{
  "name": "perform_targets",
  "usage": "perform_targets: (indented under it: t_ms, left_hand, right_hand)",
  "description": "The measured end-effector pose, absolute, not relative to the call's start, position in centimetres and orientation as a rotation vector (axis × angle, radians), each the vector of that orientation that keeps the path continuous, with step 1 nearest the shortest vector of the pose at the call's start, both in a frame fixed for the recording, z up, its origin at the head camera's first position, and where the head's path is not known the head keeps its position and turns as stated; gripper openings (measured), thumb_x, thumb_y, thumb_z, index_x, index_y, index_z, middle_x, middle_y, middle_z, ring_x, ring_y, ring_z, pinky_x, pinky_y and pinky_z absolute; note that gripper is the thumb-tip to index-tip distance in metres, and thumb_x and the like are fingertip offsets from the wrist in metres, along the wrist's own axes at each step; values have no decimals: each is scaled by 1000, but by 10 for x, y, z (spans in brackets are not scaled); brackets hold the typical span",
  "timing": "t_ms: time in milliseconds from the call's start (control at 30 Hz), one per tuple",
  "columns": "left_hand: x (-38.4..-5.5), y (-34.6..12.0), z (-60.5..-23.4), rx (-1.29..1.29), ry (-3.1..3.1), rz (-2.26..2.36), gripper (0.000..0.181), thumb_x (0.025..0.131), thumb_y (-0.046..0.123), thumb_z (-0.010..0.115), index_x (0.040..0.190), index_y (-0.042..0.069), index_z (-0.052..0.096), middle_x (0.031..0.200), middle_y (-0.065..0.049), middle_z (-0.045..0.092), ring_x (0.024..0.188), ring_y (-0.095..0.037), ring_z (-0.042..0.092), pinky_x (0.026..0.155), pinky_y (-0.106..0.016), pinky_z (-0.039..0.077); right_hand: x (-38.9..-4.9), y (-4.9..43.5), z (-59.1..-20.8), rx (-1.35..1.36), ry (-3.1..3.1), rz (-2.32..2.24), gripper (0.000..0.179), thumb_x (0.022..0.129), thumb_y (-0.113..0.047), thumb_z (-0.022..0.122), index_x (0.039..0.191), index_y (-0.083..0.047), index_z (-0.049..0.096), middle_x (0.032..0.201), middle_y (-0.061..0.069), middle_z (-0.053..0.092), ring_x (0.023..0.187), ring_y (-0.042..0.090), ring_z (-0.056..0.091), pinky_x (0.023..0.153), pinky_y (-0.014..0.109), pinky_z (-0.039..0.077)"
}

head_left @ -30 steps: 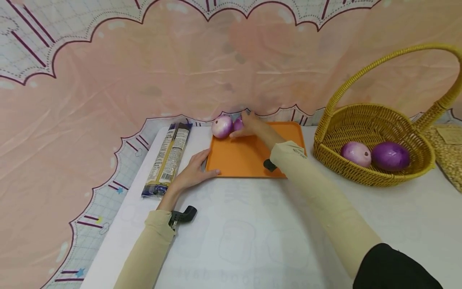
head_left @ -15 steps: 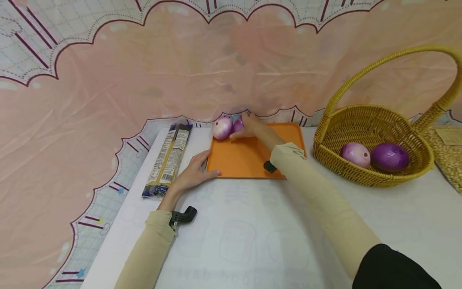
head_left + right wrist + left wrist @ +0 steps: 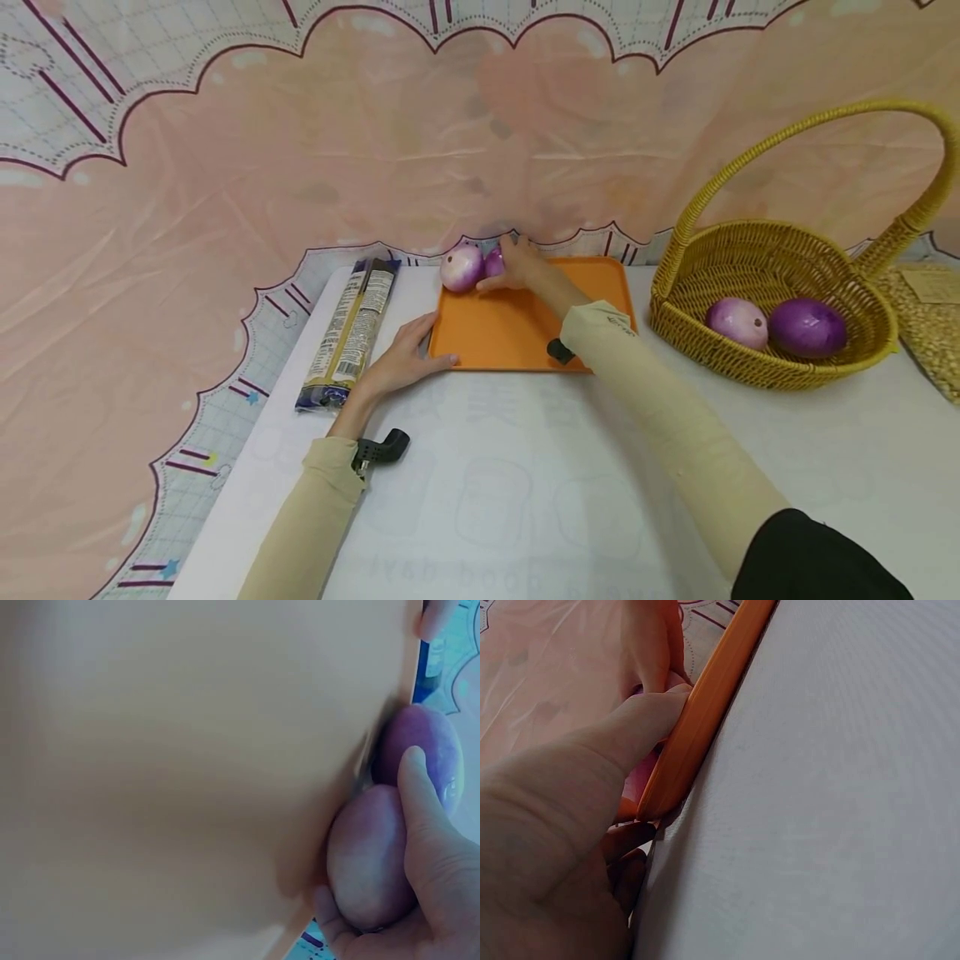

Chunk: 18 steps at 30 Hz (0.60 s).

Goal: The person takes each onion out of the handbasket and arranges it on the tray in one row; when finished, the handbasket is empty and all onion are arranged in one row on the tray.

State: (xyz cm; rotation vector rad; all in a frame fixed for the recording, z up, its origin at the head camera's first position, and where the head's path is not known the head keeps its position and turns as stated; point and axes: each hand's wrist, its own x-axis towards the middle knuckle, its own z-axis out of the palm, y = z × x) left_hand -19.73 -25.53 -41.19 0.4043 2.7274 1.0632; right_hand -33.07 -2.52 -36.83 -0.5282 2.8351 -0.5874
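An orange tray (image 3: pixel 510 329) lies flat on the white table. My left hand (image 3: pixel 405 361) grips its near left corner, thumb over the front rim and fingers along the left side; the left wrist view shows the thumb (image 3: pixel 641 724) on the rim. At the tray's far left corner sits a purple-and-white onion (image 3: pixel 461 267). Right beside it is a second onion (image 3: pixel 367 859), which my right hand (image 3: pixel 521 268) holds, its fingers and thumb around it. In the right wrist view the right thumb (image 3: pixel 416 776) reaches over toward the first onion (image 3: pixel 427 742).
A yellow wicker basket (image 3: pixel 757 367) with a tall handle stands at the right, holding two more purple onions (image 3: pixel 808 327). Left of the tray lies a long printed packet (image 3: pixel 348 333). A bag of yellowish grains (image 3: pixel 918 325) is behind the basket. A patterned cloth (image 3: pixel 450 150) hangs at the back.
The head view has shifted very slightly. Both hands, the tray and the onions stay in the same places.
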Motion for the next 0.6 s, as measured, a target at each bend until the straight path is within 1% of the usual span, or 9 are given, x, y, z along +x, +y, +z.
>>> perform_targets:
  t_ms: [167,267,433,600]
  left_hand:
    - [-198,-255,-413,403,2722,1069,91,86,39,71,155,6,21,160,-14,23,149,-33,13,122,-53,14]
    - [-198,-256,-414,395,2716,1074,92,86,40,71,155,7,21,161,-13,23,150,-32,13,122,-53,14]
    - [-200,-256,-415,403,2721,1076,91,86,39,71,155,6,21,160,-14,23,149,-33,13,122,-53,14]
    - [-201,-256,-417,412,2725,1086,90,86,37,71,155,6,21,160,-14,24,149,-33,14,122,-52,14]
  right_hand:
    - [-331,-26,-370,-519,2849,-582,99,77,-57,74,142,0,27,146,32,29,138,45,26,120,49,20]
    - [-332,-27,-372,-497,2852,-603,99,77,-57,74,144,-2,25,148,31,26,139,45,23,120,49,19]
    - [-332,-28,-372,-472,2857,-639,101,77,-56,75,145,-3,23,148,31,24,139,45,22,119,49,22]
    - [-331,-28,-373,-492,2892,-613,103,75,-58,76,144,-2,24,144,31,29,135,45,29,117,48,27]
